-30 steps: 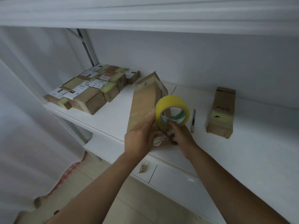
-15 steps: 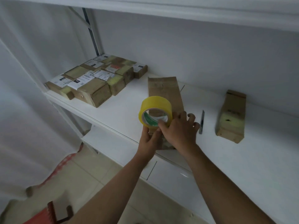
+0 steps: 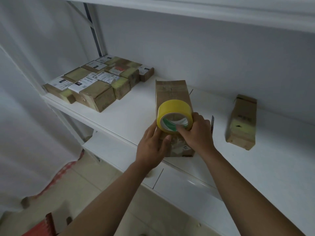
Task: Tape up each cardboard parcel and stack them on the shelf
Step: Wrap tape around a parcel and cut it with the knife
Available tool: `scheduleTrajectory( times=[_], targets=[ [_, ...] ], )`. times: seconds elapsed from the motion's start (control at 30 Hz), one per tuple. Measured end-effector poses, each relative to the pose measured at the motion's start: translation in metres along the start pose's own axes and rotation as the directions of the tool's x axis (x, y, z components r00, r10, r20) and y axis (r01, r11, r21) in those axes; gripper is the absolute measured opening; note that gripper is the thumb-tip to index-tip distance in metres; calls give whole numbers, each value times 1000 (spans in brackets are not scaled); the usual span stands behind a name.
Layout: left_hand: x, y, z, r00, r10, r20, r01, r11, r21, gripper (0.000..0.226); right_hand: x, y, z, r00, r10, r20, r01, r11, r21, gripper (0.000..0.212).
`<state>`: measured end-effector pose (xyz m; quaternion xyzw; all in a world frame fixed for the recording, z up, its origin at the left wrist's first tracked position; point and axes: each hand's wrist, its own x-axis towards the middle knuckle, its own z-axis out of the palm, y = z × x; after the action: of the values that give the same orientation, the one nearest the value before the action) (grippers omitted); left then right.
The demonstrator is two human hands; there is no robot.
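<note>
A long cardboard parcel (image 3: 172, 92) lies flat on the white shelf (image 3: 133, 114), its near end toward me. Above that near end I hold a yellow tape roll (image 3: 173, 110) with a green-printed core. My right hand (image 3: 197, 133) grips the roll, fingers hooked into its core. My left hand (image 3: 152, 143) touches the roll's lower left rim, with its thumb down on the parcel's near end. Both hands hide the parcel's near top face. A second, smaller parcel (image 3: 242, 121) lies to the right on the shelf.
Several taped, labelled parcels (image 3: 95, 82) are packed together at the shelf's back left. A thin dark knife or pen (image 3: 212, 123) lies just right of my right hand. A lower white shelf (image 3: 184, 184) and tiled floor sit below; an upper shelf hangs overhead.
One second ago my left hand held the parcel tilted up on end. It has since been laid flat on the shelf, and both hands have closed in on the tape roll over its near end.
</note>
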<state>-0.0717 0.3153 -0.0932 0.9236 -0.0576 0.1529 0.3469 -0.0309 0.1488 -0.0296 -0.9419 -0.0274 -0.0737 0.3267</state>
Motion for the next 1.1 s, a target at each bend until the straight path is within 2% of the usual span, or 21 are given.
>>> scheduleTrajectory(
  times=[0.1, 0.2, 0.3, 0.43, 0.63, 0.73, 0.87, 1.03, 1.1],
  targets=[
    [1, -2, -4, 997, 65, 29, -67, 991, 113, 61, 3, 1, 5, 999, 30, 14, -30, 1000, -6, 52],
    [3, -3, -11, 992, 122, 25, -124, 949, 291, 64, 4, 3, -6, 999, -13, 39, 13, 1000, -24, 39],
    [3, -2, -14, 994, 98, 48, -109, 929, 353, 66, 10, 16, -24, 999, 43, -4, -42, 993, 108, 19],
    [3, 8, -13, 994, 29, 107, -62, 944, 325, 58, 9, 25, -24, 1000, 9, -17, -7, 988, 157, 21],
    [8, 12, -11, 989, 81, 126, -121, 928, 353, 55, 9, 16, -8, 998, 54, 27, -60, 939, 338, 54],
    [8, 13, -9, 982, 158, 101, -183, 917, 354, 54, 7, 15, 4, 999, 37, -14, -31, 955, 296, 65],
    [11, 8, -10, 967, 212, 138, -243, 931, 272, 49, 5, 17, 5, 997, -29, -74, 45, 976, 214, 60],
    [12, 7, -11, 968, 214, 133, -245, 923, 296, 50, 4, 16, -7, 989, -134, -62, 142, 980, 141, 52],
    [12, 5, -10, 970, 202, 136, -235, 924, 300, 51, 5, 15, -9, 989, -122, -80, 133, 980, 146, 49]
  ],
)
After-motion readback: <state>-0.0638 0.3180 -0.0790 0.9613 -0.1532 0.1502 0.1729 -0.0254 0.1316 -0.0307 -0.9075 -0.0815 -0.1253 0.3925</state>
